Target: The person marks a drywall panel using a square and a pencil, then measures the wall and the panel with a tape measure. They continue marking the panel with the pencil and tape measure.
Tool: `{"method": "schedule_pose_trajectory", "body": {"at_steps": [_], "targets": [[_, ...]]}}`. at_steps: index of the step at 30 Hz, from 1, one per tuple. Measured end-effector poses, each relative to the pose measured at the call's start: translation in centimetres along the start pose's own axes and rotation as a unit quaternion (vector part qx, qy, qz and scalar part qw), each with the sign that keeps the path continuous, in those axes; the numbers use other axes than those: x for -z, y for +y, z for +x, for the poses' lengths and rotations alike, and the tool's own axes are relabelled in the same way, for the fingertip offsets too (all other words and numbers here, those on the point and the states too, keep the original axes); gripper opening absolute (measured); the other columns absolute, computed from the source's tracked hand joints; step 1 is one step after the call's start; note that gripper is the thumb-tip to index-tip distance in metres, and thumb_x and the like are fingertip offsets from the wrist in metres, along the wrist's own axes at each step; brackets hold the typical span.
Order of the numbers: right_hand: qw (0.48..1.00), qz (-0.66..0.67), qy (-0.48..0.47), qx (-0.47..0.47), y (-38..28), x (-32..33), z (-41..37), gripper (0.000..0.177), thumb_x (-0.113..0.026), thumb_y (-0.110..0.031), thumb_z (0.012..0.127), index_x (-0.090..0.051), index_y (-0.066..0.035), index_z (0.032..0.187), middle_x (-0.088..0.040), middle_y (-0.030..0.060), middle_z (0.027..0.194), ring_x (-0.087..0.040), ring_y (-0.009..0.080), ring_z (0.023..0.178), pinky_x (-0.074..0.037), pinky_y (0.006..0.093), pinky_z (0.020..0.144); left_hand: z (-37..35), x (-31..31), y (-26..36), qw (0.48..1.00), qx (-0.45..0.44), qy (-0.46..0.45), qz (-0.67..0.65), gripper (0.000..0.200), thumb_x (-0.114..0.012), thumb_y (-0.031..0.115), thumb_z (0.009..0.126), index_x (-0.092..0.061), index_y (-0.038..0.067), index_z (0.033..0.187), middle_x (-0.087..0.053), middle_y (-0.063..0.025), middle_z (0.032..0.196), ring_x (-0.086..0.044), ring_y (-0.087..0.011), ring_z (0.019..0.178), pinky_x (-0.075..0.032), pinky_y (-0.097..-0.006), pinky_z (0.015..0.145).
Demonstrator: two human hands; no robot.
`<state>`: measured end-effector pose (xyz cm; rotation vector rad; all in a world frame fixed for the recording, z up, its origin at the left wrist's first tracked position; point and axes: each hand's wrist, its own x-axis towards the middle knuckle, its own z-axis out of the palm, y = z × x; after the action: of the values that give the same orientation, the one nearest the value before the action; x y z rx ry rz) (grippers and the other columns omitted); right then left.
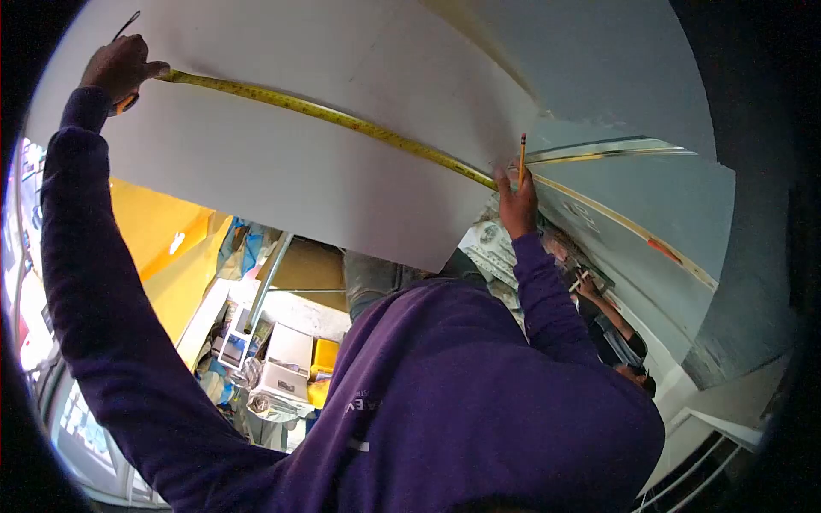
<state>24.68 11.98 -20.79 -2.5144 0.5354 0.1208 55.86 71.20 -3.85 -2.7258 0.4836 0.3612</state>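
A yellow tape measure (pixel 342 118) is stretched across a large pale board (pixel 282 162), sloping down from left to right. My left hand (pixel 118 68) is closed on its left end, at the board's upper left. A thin dark loop (pixel 126 24) sticks up above that hand, and an orange and black piece (pixel 126 104) shows below it. At the board's right edge, my right hand (pixel 518 208) grips the other end of the tape. A yellow pencil (pixel 522 158) stands upright between the fingers of that same hand.
Further grey boards (pixel 633 197) with metal and wooden edging lie to the right. Below on the right is another person (pixel 617 329), arm stretched out. At lower left are a yellow panel (pixel 167 244), a metal pole (pixel 269 278), a white box (pixel 286 363) and a yellow container (pixel 323 359).
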Motion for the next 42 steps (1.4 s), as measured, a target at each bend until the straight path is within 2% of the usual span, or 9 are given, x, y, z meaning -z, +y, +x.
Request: {"method": "schedule_pose_trajectory", "body": {"at_steps": [4, 5, 7, 9, 11, 13, 24, 31, 42], "targets": [[0.984, 0.141, -0.08, -0.071, 1.2, -0.6, -1.3, 0.044, -0.067, -0.031, 0.091, -0.055, 0.004, 0.115, -0.067, 0.017, 0.095, -0.068, 0.0259, 0.079, -0.055, 0.0354, 0.069, -3.2, 0.4, 1.4, 1.0, -0.001, 0.012, -0.009, 0.048, -0.07, 0.047, 0.079, -0.064, 0.002, 0.068, -0.063, -0.0146, 0.063, -0.064, -0.0287, 0.059, -0.052, -0.0418, 0.063], [0.976, 0.166, -0.106, -0.09, 1.4, -0.6, -1.7, 0.042, -0.067, -0.03, 0.091, -0.056, 0.004, 0.113, -0.068, 0.0146, 0.092, -0.069, 0.0222, 0.073, -0.056, 0.0336, 0.065, -3.3, 0.7, 1.4, 0.997, 0.034, -0.068, -0.021, 0.05, -0.07, 0.05, 0.079, -0.064, 0.002, 0.07, -0.063, -0.0169, 0.071, -0.064, -0.0333, 0.07, -0.05, -0.0453, 0.07], [0.956, 0.224, -0.166, -0.089, 5.2, -1.9, -1.7, 0.038, -0.068, -0.028, 0.09, -0.058, 0.005, 0.108, -0.068, 0.0124, 0.087, -0.068, 0.0188, 0.069, -0.056, 0.0321, 0.062, -5.0, 0.6, 2.0, 0.995, 0.05, -0.084, -0.012, 0.05, -0.07, 0.05, 0.079, -0.064, 0.002, 0.069, -0.064, -0.0156, 0.069, -0.064, -0.0321, 0.068, -0.05, -0.0444, 0.068], [0.933, 0.199, -0.252, -0.165, 5.5, -1.5, -3.8, 0.03, -0.069, -0.027, 0.089, -0.062, 0.001, 0.1, -0.068, 0.0089, 0.084, -0.066, 0.0155, 0.068, -0.051, 0.0304, 0.058, -7.6, 0.0, 2.3, 0.995, 0.049, -0.072, -0.04, 0.048, -0.071, 0.05, 0.078, -0.066, 0.002, 0.07, -0.064, -0.015, 0.066, -0.065, -0.0318, 0.066, -0.051, -0.0437, 0.068], [0.871, 0.196, -0.38, -0.24, 0.1, 1.7, -5.9, 0.031, -0.07, -0.02, 0.088, -0.059, 0.005, 0.102, -0.068, 0.0122, 0.087, -0.067, 0.0179, 0.069, -0.054, 0.0307, 0.06, -9.5, 0.0, 2.3, 0.988, 0.072, -0.126, -0.043, 0.044, -0.073, 0.046, 0.076, -0.068, 0.003, 0.072, -0.065, -0.0151, 0.067, -0.065, -0.0309, 0.064, -0.052, -0.0424, 0.067], [0.851, 0.253, -0.418, -0.19, 4.1, -0.8, -8.5, 0.031, -0.067, -0.012, 0.09, -0.052, 0.005, 0.111, -0.068, 0.0136, 0.085, -0.069, 0.0214, 0.067, -0.054, 0.0316, 0.059, -11.6, 0.4, 2.4, 0.979, 0.096, -0.171, -0.055, 0.043, -0.074, 0.045, 0.075, -0.068, 0.002, 0.072, -0.065, -0.0157, 0.066, -0.065, -0.0304, 0.063, -0.052, -0.0419, 0.067], [0.869, 0.135, -0.445, -0.171, -1.1, -0.5, -9.9, 0.07, -0.069, -0.022, 0.09, -0.03, 0.009, 0.138, -0.069, 0.0209, 0.094, -0.071, 0.023, 0.066, -0.055, 0.0322, 0.063, -14.7, -2.2, -0.2, 0.987, 0.133, -0.086, -0.042, 0.042, -0.076, 0.046, 0.07, -0.068, 0.005, 0.065, -0.065, -0.0129, 0.062, -0.064, -0.029, 0.059, -0.05, -0.0401, 0.072], [0.872, 0.106, -0.441, -0.181, -1.2, -1.5, -10.1, 0.059, -0.067, -0.015, 0.09, -0.035, 0.008, 0.134, -0.061, 0.0255, 0.111, -0.071, 0.0249, 0.066, -0.057, 0.0332, 0.058, -14.2, -2.2, -1.0, 0.989, 0.092, -0.114, -0.034, 0.044, -0.076, 0.047, 0.069, -0.068, 0.004, 0.065, -0.064, -0.0139, 0.061, -0.064, -0.0301, 0.059, -0.051, -0.042, 0.065], [0.91, 0.011, -0.403, -0.095, -2.8, -1.6, -11.4, 0.053, -0.07, -0.011, 0.085, -0.041, 0.011, 0.124, -0.066, 0.0203, 0.09, -0.071, 0.0241, 0.068, -0.057, 0.0326, 0.058, -15.2, -4.5, -2.3, 0.988, 0.093, -0.102, -0.072, 0.044, -0.077, 0.048, 0.069, -0.069, 0.005, 0.069, -0.064, -0.0131, 0.062, -0.064, -0.0311, 0.058, -0.05, -0.0416, 0.065]]}}
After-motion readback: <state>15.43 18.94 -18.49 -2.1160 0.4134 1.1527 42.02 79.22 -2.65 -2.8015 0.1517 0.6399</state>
